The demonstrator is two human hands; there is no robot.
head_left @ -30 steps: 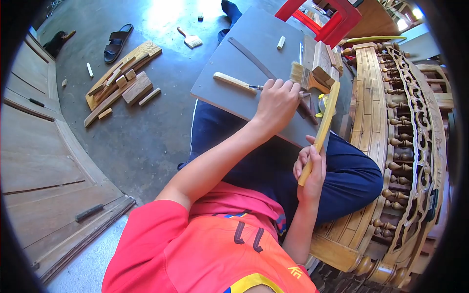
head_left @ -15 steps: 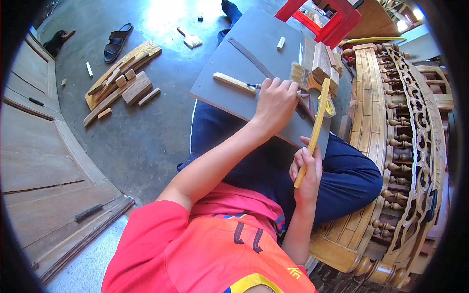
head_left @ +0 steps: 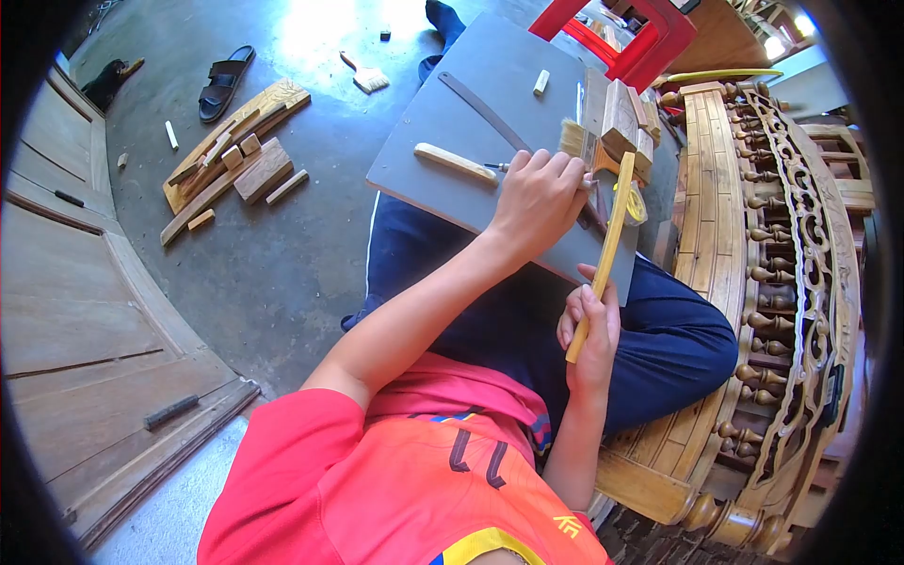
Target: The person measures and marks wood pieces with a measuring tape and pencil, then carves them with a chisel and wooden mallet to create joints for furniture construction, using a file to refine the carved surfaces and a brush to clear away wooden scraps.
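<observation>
Around the gray board [head_left: 414, 122], a busy workshop floor: off to its left, wood offcuts [head_left: 266, 169] in a loose heap, with a black sandal [head_left: 226, 83] just beyond; upper left of the board, a paintbrush [head_left: 369, 79] flat on the concrete. Far side of the board, a red frame [head_left: 650, 52]; off to the right, a carved bench [head_left: 706, 188] with turned spindles. On the board itself, a dark metal strip [head_left: 476, 105] slantwise, a small pale block [head_left: 541, 83] near the far edge, a rounded wooden handle [head_left: 456, 163] toward the left; at the right side, wood blocks [head_left: 620, 122], a flat brush [head_left: 591, 151] and a yellow tape measure [head_left: 636, 203].

Now to the hands! Left hand [head_left: 535, 202], over the board's near half: knuckles up, fingers curled inward, just beside the rounded wooden handle. Small pale tip poking out past the fingers; grip mostly hidden, so no telling whether pinching or merely covering.

And the right hand [head_left: 591, 330], just off the board's near right corner: palm turned up, fingers and thumb closed around the lower part of a yellow wooden strip [head_left: 612, 240]. Long axis running away from the body, leaning slightly right; lower end toward the lap, upper end by the flat brush, near the board's right side.
</observation>
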